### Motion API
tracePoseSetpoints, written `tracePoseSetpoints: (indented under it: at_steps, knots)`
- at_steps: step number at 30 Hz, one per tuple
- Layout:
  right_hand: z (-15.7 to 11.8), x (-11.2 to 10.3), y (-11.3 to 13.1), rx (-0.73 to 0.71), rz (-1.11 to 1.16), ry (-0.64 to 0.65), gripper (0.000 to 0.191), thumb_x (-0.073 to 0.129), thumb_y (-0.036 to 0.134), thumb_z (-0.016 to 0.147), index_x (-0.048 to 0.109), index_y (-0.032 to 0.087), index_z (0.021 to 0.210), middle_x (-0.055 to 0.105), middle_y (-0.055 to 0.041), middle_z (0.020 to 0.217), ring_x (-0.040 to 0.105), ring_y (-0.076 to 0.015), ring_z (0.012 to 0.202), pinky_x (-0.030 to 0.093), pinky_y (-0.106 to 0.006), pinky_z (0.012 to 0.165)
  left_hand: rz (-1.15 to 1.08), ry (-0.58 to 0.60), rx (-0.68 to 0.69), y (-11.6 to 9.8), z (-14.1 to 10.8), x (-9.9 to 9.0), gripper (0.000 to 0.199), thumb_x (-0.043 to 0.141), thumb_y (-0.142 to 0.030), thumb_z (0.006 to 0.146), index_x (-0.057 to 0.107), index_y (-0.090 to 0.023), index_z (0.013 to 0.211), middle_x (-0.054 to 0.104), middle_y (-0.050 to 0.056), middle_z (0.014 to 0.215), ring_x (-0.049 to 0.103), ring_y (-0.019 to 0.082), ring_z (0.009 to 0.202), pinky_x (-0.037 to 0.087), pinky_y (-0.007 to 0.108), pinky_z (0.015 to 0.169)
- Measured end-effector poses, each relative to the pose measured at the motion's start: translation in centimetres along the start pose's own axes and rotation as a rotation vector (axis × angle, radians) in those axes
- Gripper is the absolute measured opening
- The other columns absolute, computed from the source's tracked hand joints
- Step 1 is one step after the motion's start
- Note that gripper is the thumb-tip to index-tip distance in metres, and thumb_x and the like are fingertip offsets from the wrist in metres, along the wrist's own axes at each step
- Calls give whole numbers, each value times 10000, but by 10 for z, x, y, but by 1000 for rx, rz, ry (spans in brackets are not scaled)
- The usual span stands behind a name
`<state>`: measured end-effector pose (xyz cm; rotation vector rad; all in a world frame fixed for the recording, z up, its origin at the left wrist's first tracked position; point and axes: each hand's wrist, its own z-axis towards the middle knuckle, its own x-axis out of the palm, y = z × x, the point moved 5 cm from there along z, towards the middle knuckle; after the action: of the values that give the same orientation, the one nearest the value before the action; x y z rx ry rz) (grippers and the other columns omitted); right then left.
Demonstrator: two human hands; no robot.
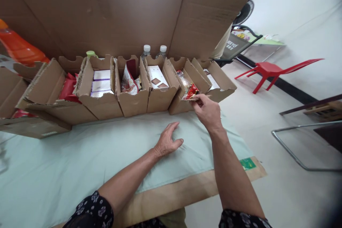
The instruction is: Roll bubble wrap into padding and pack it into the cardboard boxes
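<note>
Right hand pinched together, thumb and fingers on the front lip of the snack box; whether they also nip the red packet inside, just behind that lip, I can't tell! Left hand, loosely spread, holding nothing, is over the cloth in front of the snack box and to its left. Now the danger: a hard tug could bend that thin lip, or tip the snack box forward and spill the red packet. The cloth looks loose, so a drag might ruck it up. Just right of the snack box sits the end box, near the edge of the worktop; a sideways shove could topple it!
</note>
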<state>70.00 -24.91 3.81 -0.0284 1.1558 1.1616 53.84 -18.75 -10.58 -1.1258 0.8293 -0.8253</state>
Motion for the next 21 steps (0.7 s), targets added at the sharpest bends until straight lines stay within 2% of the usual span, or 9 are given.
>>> tracePoseSetpoints:
  at_steps: [1, 3, 6, 9, 13, 17, 21]
  knots:
    - [-1, -2, 0, 10, 5, -11, 203, 674, 353, 842, 735, 225, 988, 730, -12, 737, 689, -213, 674, 550, -362, 731, 0, 1, 1, 0, 0, 0, 784, 715, -257, 736, 499, -202, 1487, 570, 146, 1478, 628, 349, 1298, 496, 523, 1136]
    - [-7, -8, 6, 9, 50, -51, 308, 665, 373, 868, 716, 221, 1131, 733, -4, 756, 678, -197, 653, 547, -349, 730, -2, 2, 7, 1, 0, 0, 781, 719, -266, 740, 497, -205, 1486, 566, 145, 1480, 630, 349, 1290, 498, 528, 1131]
    - [-16, -11, 34, -72, 119, -49, 397, 633, 381, 904, 680, 215, 1262, 736, 2, 789, 667, -178, 662, 543, -328, 749, -4, -1, 18, 0, 0, 0, 765, 707, -277, 756, 491, -207, 1486, 580, 138, 1457, 619, 346, 1295, 488, 538, 1136]
    - [-14, 7, 70, -163, 94, 121, 432, 608, 327, 915, 657, 219, 1331, 749, 0, 835, 675, -173, 705, 531, -309, 771, -11, 4, 12, -1, 0, 1, 761, 697, -281, 762, 481, -202, 1488, 581, 140, 1455, 605, 344, 1307, 479, 537, 1146]
    - [2, 43, 106, -175, -130, 373, 623, 577, 247, 931, 480, 248, 1547, 788, -21, 945, 717, -227, 839, 510, -328, 815, -17, 5, 17, -2, 0, 0, 748, 699, -274, 751, 498, -171, 1464, 580, 162, 1450, 613, 351, 1287, 486, 538, 1137]
    - [12, 58, 123, -139, -378, 464, 441, 459, 254, 1006, 599, 214, 1422, 793, -128, 1037, 734, -320, 972, 486, -372, 827, -27, -3, 46, -7, 1, 0, 658, 695, -257, 751, 559, -166, 1389, 613, 151, 1396, 624, 328, 1257, 500, 514, 1126]
    - [9, 53, 128, -109, -428, 457, 363, 428, 252, 1025, 670, 200, 1292, 786, -157, 1085, 728, -323, 1029, 463, -350, 816, -21, -105, -49, -11, 0, 0, 615, 661, -167, 717, 596, -155, 1328, 643, 150, 1346, 633, 322, 1252, 509, 502, 1117]
